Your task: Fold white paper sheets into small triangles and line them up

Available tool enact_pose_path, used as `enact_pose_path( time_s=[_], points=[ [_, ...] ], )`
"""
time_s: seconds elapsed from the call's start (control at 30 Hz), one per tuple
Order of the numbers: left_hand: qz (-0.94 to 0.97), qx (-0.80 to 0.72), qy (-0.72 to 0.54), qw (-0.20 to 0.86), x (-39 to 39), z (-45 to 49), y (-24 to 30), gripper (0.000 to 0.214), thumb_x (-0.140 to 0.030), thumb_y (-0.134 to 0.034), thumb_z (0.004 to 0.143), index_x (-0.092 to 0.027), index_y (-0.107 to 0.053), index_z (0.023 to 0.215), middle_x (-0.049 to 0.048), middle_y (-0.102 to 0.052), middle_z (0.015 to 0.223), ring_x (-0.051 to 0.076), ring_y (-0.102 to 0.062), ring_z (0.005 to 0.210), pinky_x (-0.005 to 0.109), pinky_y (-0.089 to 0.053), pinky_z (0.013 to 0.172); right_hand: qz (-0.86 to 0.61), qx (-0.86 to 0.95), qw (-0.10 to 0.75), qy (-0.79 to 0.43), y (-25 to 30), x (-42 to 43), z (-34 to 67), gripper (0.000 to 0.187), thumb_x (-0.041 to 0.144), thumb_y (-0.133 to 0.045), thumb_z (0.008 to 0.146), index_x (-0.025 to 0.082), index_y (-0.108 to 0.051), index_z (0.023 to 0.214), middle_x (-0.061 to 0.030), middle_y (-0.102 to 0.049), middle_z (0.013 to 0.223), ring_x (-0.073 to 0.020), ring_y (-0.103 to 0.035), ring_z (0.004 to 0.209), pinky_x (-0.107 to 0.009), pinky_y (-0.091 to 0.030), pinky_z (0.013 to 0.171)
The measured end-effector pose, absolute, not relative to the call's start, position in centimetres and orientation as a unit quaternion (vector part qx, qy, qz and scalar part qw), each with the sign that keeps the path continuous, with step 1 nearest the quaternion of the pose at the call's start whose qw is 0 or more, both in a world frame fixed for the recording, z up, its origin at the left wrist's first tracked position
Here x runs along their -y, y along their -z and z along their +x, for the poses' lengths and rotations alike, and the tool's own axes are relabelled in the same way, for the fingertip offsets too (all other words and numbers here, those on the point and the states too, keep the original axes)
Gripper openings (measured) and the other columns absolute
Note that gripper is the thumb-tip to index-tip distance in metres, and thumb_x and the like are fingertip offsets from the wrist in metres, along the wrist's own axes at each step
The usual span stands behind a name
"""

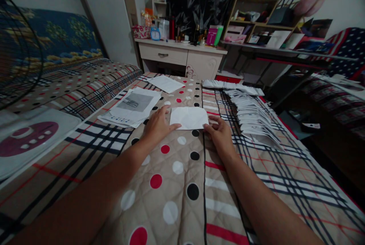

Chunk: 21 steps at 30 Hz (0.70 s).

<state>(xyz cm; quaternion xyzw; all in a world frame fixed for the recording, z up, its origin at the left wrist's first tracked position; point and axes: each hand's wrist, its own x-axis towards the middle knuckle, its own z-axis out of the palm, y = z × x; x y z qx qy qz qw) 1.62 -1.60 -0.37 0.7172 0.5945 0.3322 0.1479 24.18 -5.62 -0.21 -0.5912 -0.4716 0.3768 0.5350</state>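
Note:
A small white folded sheet of paper (189, 118) lies in front of me on the polka-dot bedspread, with faint creases across it. My left hand (159, 124) grips its left edge, the thumb on the lower left corner and the fingers beside the upper left. At the opposite side, my right hand (220, 134) pinches the lower right corner between thumb and fingers. A stack of printed sheets (132, 104) with a grey picture on top lies to the left of my left hand. Right of my right hand runs a long row of folded papers (252, 117), overlapping one another.
Another white sheet (165, 83) lies farther back on the bedspread (176, 184). A white plastic bag (37, 138) with a purple print is at the far left, below a fan (19, 47). Behind the bed stands a white dresser (171, 54) crowded with bottles and boxes.

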Motion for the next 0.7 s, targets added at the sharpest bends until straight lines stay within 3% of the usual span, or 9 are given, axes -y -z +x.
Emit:
enact_pose_path(
  time_s=[0.17,0.3,0.4,0.5,0.57,0.7],
  points=[
    [0.662,-0.564,-0.415,0.268,0.6,1.1,0.6,0.089,-0.043,-0.082,0.065,-0.019,-0.04,0.14,0.014,-0.061,0.127,0.024,-0.064,0.104,0.038,-0.053,0.088,-0.492,0.466,0.57,-0.464,-0.8,6.5,24.1,0.039,0.035,-0.068,0.068,0.018,-0.063,0.103,0.0058,-0.055,0.057,-0.007,-0.037,0.042,-0.021,-0.025,0.04],
    [0.677,-0.533,-0.388,0.328,0.7,0.8,-0.2,0.073,-0.043,-0.08,0.068,-0.016,-0.052,0.13,0.0129,-0.068,0.115,0.023,-0.065,0.101,0.037,-0.054,0.087,-0.477,0.493,0.54,-0.488,-1.2,6.9,24.0,0.037,0.036,-0.067,0.07,0.02,-0.064,0.103,0.007,-0.051,0.056,-0.0065,-0.033,0.042,-0.02,-0.021,0.041],
    [0.733,-0.534,-0.349,0.237,1.5,1.0,-0.9,0.061,-0.039,-0.078,0.071,-0.017,-0.059,0.124,0.0117,-0.069,0.11,0.025,-0.065,0.101,0.04,-0.051,0.091,-0.485,0.505,0.522,-0.487,-1.0,6.9,23.8,0.038,0.034,-0.067,0.069,0.019,-0.063,0.103,0.0068,-0.051,0.058,-0.0078,-0.04,0.046,-0.02,-0.025,0.042],
    [0.801,-0.498,-0.321,0.089,2.6,1.8,-1.2,0.049,-0.03,-0.073,0.078,-0.021,-0.062,0.124,0.0106,-0.064,0.126,0.029,-0.056,0.121,0.046,-0.041,0.106,-0.502,0.531,0.503,-0.461,-0.5,6.7,23.7,0.036,0.032,-0.065,0.07,0.018,-0.062,0.103,0.0064,-0.052,0.058,-0.0096,-0.046,0.05,-0.021,-0.031,0.046],
    [0.85,-0.431,-0.29,0.094,3.4,2.7,-1.0,0.042,-0.026,-0.063,0.087,-0.022,-0.06,0.128,0.0091,-0.059,0.135,0.024,-0.052,0.127,0.041,-0.038,0.111,-0.515,0.557,0.487,-0.433,-0.3,6.6,23.7,0.036,0.03,-0.063,0.072,0.017,-0.061,0.106,0.0071,-0.051,0.056,-0.0101,-0.046,0.05,-0.022,-0.034,0.048],
    [0.918,-0.323,-0.168,0.158,4.4,4.3,-0.1,0.049,-0.032,-0.048,0.096,-0.02,-0.045,0.143,0.01,-0.043,0.152,0.02,-0.038,0.142,0.036,-0.029,0.118,-0.547,0.619,0.437,-0.355,0.0,6.7,23.6,0.037,0.028,-0.058,0.076,0.02,-0.061,0.112,0.0072,-0.052,0.056,-0.0108,-0.046,0.05,-0.022,-0.035,0.049]
  ],
)
